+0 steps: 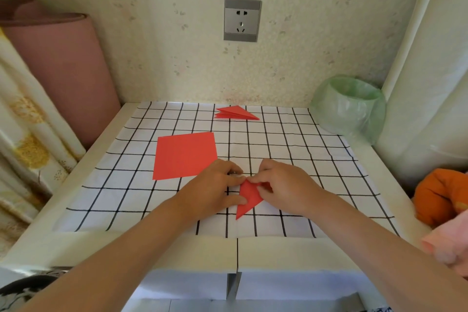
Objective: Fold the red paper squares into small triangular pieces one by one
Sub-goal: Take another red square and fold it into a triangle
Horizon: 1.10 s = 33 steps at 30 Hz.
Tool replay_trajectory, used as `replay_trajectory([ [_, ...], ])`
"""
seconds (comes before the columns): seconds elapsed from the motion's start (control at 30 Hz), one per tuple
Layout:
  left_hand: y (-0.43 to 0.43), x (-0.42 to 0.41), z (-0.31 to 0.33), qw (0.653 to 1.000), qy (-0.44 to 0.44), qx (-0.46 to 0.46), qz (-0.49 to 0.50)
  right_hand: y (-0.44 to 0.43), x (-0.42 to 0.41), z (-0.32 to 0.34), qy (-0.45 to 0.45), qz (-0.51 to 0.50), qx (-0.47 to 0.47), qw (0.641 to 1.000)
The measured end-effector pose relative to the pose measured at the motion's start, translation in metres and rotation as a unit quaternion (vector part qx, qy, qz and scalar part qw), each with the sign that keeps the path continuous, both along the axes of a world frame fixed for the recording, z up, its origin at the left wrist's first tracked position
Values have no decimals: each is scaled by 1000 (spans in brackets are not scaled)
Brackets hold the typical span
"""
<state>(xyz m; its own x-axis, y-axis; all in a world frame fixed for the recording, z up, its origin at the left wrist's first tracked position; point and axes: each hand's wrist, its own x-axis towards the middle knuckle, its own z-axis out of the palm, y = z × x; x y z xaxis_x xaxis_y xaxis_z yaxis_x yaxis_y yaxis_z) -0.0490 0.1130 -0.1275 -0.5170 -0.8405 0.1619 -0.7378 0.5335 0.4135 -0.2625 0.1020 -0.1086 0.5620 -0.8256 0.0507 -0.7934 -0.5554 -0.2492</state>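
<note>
Left hand [217, 185]: reaching in from the low left, palm down, fingers bent, one fingertip at the top tip of the half-folded red paper [249, 197], thumb on its left edge.
Right hand [283, 185]: reaching in from the low right, fingers curled over the paper's right side, likely pinching a flap, though partly hidden.
Half-folded red paper: thin, pointy, long triangle shape, flat on the checked cloth [304, 159] between both hands.
Red paper square [184, 154]: flat, smooth, just left of the left hand.
Folded red triangles [235, 113]: small pile, far side of the cloth.
Checked cloth: white with black lines, a bit wrinkled, on a pale table [109, 132].
Bin [349, 106]: round, lined with a thin green bag, back right corner.
</note>
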Motion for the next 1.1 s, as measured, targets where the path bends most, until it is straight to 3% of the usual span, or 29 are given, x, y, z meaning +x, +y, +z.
replay_trajectory([
  [0.4, 10, 12, 8, 994, -51, 89, -23, 2, 2, -3, -16, -32, 12, 999],
  [0.63, 4, 2, 9, 1000, 10, 7, -20, 5, 4, -6, 7, -16, -38, 999],
  [0.93, -1, 5, 3, 997, -58, -28, -40, 11, -10, -3, 17, -42, -61, 997],
  [1.1, -1, 8, 10, 994, -96, 7, -44, 17, -28, 2, 24, -99, -48, 994],
])
